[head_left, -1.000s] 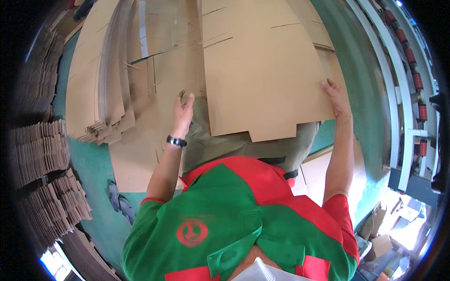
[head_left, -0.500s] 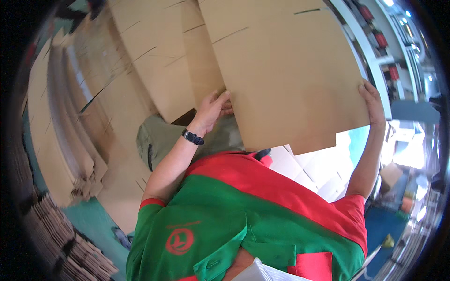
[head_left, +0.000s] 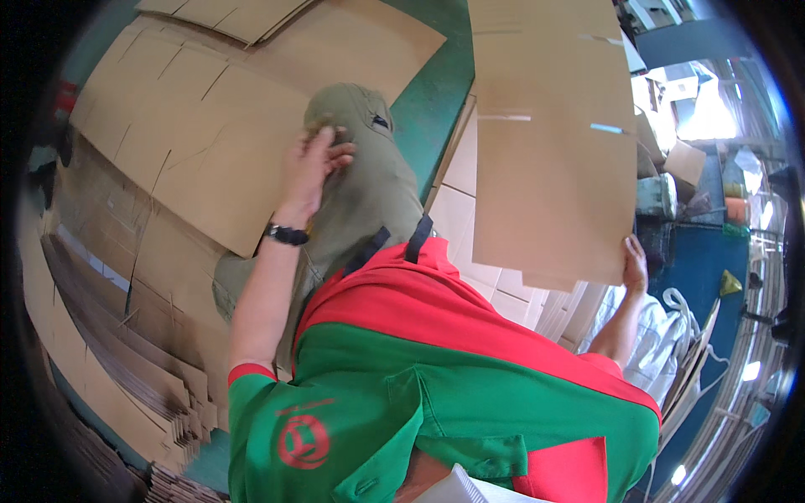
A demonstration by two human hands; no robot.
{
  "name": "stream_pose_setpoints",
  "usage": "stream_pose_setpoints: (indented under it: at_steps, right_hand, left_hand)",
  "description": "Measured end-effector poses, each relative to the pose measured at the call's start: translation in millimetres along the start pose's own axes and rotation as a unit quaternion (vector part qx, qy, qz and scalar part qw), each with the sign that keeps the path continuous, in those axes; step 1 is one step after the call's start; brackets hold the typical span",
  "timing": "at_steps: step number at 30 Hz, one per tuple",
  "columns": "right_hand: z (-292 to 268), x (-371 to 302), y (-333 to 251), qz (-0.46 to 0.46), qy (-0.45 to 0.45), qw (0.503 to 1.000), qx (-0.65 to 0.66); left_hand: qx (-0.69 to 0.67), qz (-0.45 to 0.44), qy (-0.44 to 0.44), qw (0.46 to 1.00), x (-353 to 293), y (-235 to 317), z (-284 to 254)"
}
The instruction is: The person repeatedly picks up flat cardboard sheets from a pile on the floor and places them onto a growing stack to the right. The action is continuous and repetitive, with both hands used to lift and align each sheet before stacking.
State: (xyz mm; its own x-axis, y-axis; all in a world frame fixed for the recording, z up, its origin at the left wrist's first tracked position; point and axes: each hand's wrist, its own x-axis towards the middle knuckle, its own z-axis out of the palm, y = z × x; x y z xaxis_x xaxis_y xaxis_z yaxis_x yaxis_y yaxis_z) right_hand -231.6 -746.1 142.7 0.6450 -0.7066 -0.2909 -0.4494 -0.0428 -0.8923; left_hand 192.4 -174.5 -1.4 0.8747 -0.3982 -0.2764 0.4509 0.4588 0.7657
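Note:
My right hand (head_left: 635,267) grips the lower right corner of a flat brown cardboard sheet (head_left: 553,184) that has slots cut in it. The sheet hangs out in front of me on the right, its far end running out of the picture. Over my trouser leg my left hand (head_left: 312,168), with a dark watch on the wrist, holds nothing; its fingers are bent a little and apart. More slotted cardboard sheets (head_left: 193,117) lie to its left, their near edge beside my left wrist.
A fanned stack of cardboard sheets (head_left: 109,369) lies at the far left. White tile-like panels (head_left: 461,168) show under the held sheet. A pale plastic sack (head_left: 650,344) and a blue floor (head_left: 700,277) are at the right, with stacked goods beyond.
My left hand has let go of the cardboard sheet and moved left. My right hand has carried the sheet off to the right and lower. My body and view have turned.

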Motion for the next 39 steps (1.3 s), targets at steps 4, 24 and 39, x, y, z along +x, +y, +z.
stream_pose_setpoints:
  at_steps: [4,24,39]
  right_hand:
    - [-11.4,-42.9,138.9,0.110,0.045,0.988,0.103]
    - [84.7,-39.1,254.8,0.262,-0.276,0.624,-0.682]
    - [436.8,184.4,-43.7,-0.328,-0.106,0.809,-0.477]
  left_hand:
    - [0.040,0.064,0.081,0.994,-9.8,27.2,-63.4]
    - [-0.134,0.210,0.591,0.767,-287.1,9.8,-367.7]
    - [-0.203,0.286,0.794,0.496,-426.1,21.4,-370.3]
